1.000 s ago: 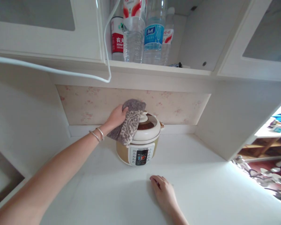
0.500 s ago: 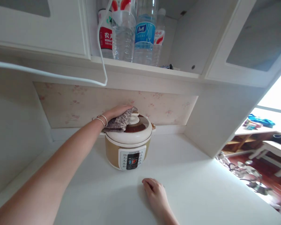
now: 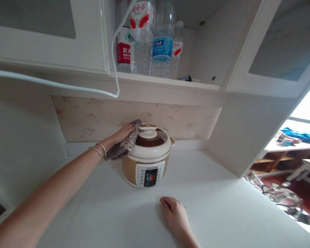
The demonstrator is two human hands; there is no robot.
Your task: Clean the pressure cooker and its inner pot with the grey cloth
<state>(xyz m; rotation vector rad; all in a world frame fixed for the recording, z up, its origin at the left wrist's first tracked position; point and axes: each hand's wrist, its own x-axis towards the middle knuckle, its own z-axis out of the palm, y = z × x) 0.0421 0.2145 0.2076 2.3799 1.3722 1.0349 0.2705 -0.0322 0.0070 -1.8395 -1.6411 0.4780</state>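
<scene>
A white and tan electric pressure cooker (image 3: 148, 155) stands on the white counter, its control panel facing me. My left hand (image 3: 126, 133), with bracelets at the wrist, presses a grey-brown patterned cloth (image 3: 124, 146) against the left side of the lid. The cloth drapes down past the lid's rim and partly covers it. The lid's handle (image 3: 148, 127) shows just right of the cloth. My right hand (image 3: 173, 210) rests on the counter in front of the cooker, fingers curled in, with nothing seen in it.
Overhead, an open cabinet holds several plastic bottles (image 3: 162, 51). A white cable (image 3: 88, 90) hangs in front of it. Side panels (image 3: 237, 137) bound the counter, and a floral backsplash (image 3: 186, 120) runs behind. Beyond the right edge stand a stool and blurred metal items.
My left hand and the cloth have slid left and down across the lid, uncovering more of the handle. My right hand stays on the counter. The view has shifted slightly.
</scene>
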